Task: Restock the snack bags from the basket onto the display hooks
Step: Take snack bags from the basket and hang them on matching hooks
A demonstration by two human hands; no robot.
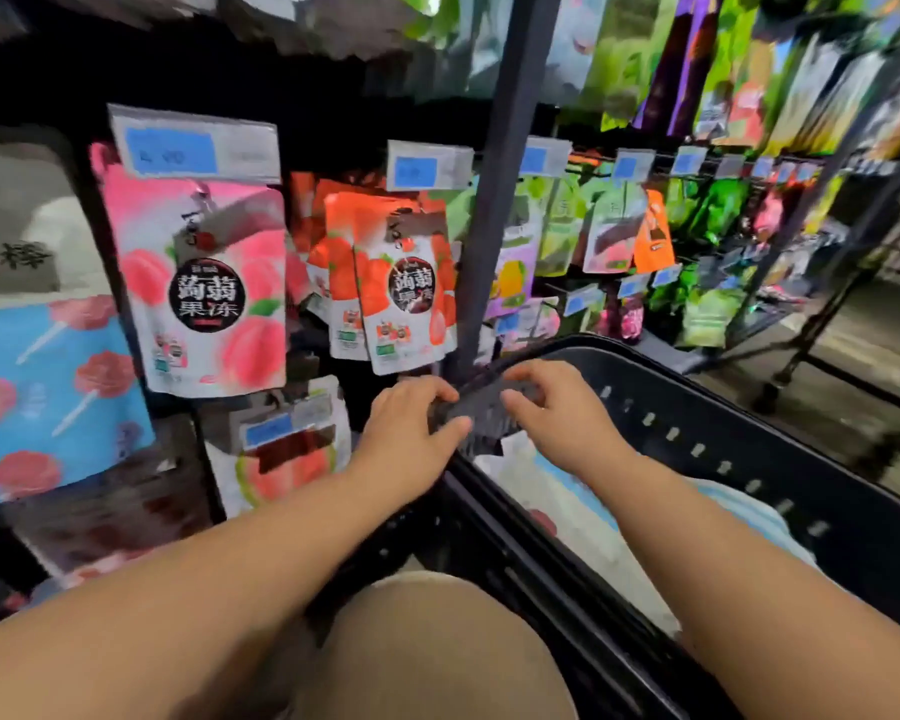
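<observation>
Squarely mid-frame in the head view: holds a snack bag [481, 413] by its dark top edge with both hands, pinched between thumb and curled fingers of the left hand [406, 428] and clasped from the other side by the curled fingers of the right hand [557, 413]. Too blurred to read any print on it. Hangs pale below the grip, over the near-left corner of the black basket [749, 449]. Below and right of the grip, inside the basket: more pale bags [593, 517], lying flat. Just behind the grip: a dark rack post [494, 200], upright. Up and left of the grip, hung on display hooks [201, 195]: orange jelly bags [401, 298], and farther left a pink peach bag [204, 298] under a price tag [193, 145]. Down-left of the grip: a watermelon-print bag [287, 459]. Up and right of the grip: green bags [562, 226] in rows along the rack. Below the grip, nearest the camera: a knee [437, 652] in tan cloth.
</observation>
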